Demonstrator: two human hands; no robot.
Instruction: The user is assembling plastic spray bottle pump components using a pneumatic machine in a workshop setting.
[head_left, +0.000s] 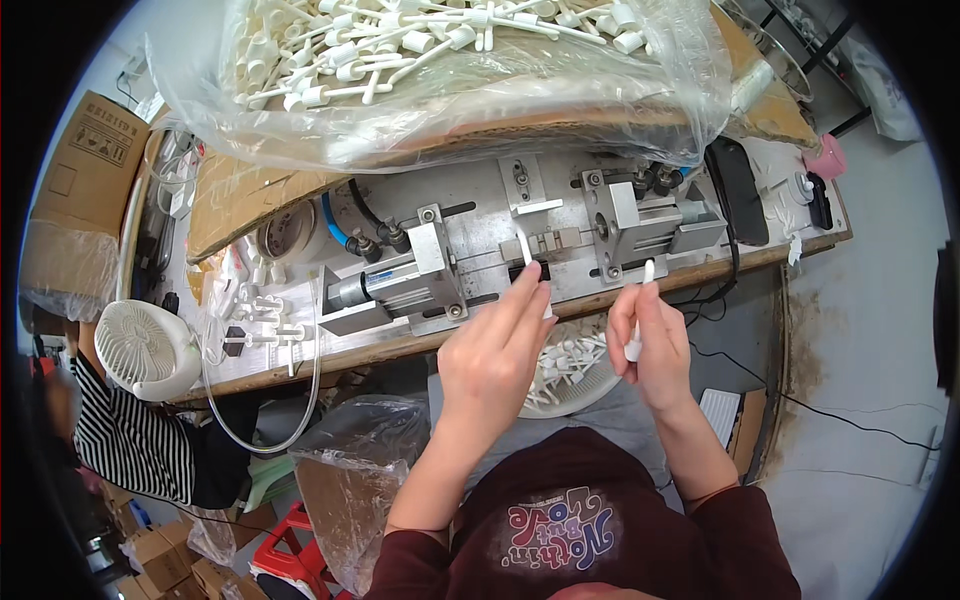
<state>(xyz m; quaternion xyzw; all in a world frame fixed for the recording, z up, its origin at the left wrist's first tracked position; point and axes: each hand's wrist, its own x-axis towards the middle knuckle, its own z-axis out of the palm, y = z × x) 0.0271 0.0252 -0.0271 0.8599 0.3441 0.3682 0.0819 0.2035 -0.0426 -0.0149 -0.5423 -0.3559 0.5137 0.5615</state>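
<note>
Currently right hand (660, 345) pinches white stick (633, 350); left hand (490, 355) by metal fixture (562, 240), grip unclear.

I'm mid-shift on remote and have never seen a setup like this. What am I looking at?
There is no robot here: these are a person's bare hands, seen from a wide camera on their head looking down, so straight edges bend near the rim.

The right hand holds a white stick upright. The left hand has its fingertips at another white stick; whether it grips or only touches, I can't tell.

On the workbench sit two metal clamp-like units, left and right, and a white fan. White parts lie heaped in clear plastic above; more fill a bowl below.
</note>
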